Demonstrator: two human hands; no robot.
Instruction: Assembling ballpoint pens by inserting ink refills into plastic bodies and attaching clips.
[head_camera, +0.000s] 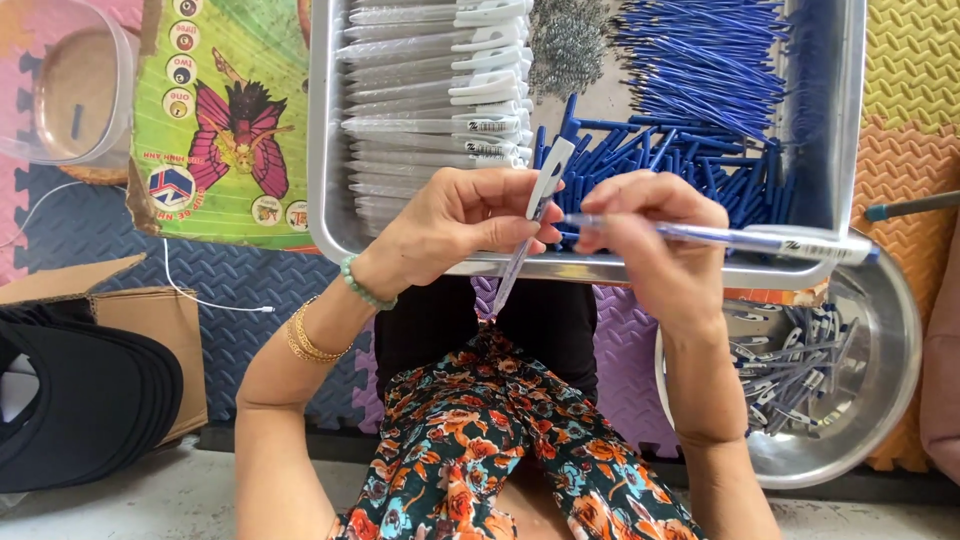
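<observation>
Single head-worn view, looking steeply down from close above.
Faces forward over the lap onto a metal tray (330, 150) and foam floor mats (900, 90); steel bowl (890, 330) at right edge.

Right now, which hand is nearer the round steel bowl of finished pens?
Right. The right hand sits just up-left of the round steel bowl; the left hand is farther left, over the tray's front edge.

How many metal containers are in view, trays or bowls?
2. A rectangular metal tray lies ahead of the hands, holding pen parts. A round metal bowl sits at the right with finished pens. Others may lie outside the view.
</observation>
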